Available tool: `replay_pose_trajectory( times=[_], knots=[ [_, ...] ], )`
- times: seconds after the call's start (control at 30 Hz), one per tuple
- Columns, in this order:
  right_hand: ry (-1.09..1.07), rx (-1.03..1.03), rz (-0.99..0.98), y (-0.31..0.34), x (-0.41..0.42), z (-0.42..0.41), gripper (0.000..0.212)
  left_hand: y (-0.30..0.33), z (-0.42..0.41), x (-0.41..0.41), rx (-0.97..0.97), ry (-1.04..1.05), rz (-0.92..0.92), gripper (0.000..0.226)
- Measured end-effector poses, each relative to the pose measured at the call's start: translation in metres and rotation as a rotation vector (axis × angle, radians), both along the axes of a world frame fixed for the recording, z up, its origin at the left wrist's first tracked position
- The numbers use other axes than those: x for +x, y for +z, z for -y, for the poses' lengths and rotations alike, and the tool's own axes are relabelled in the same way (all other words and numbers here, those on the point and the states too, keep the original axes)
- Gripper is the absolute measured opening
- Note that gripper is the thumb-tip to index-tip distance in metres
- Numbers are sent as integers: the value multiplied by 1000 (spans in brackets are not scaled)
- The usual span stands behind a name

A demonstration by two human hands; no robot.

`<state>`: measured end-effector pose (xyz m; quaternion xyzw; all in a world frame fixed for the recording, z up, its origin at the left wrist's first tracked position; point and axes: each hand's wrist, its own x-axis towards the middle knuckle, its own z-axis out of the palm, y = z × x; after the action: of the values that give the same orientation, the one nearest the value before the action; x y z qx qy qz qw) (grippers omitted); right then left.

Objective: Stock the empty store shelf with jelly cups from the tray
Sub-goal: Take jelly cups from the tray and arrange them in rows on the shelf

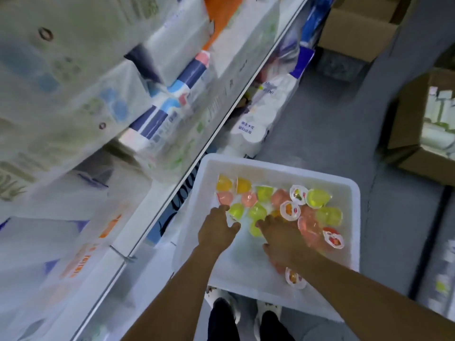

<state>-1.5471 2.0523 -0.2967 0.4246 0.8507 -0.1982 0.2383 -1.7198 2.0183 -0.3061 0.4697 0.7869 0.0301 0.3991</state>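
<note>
Yellow-green jelly cups [236, 210] sit just past the fingertips of the left hand [216, 230], whose fingers reach forward, loosely spread, thumb out to the side; motion blur hides whether they touch a cup. The right hand [283, 236] lies palm down over the middle of the pile, and its fingers are too smeared to tell whether they are apart or closed on anything. Around both hands lie pink, yellow and green cups, some tipped so their printed lids show, inside a white plastic tray [278, 163] on the floor. One lidded cup [294, 278] near the tray's near wall is partly covered by the right forearm. Beside the tray, shelves [236, 104] hold blurred paper packs. Cardboard boxes [357, 28] are cut off at the frame's right.
</note>
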Motion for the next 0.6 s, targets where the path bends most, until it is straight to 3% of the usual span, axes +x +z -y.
replay_pose_trajectory(
  times=[0.13,0.23,0.37,0.47,0.6],
  knots=[
    [183,138,26,-35,-11,-2,64,-47,-6,8,13,-114,-110,60],
    [261,236,-9,-70,-12,-2,46,-69,-13,13,21,-210,-196,61],
    [411,317,115,-95,-18,3,26,-79,-20,19,30,-290,-362,53],
    [409,284,86,-103,-18,3,20,-80,-18,17,27,-226,-279,51],
    [302,214,40,-61,-16,-4,32,-57,-6,7,26,-11,-61,53]
  ],
)
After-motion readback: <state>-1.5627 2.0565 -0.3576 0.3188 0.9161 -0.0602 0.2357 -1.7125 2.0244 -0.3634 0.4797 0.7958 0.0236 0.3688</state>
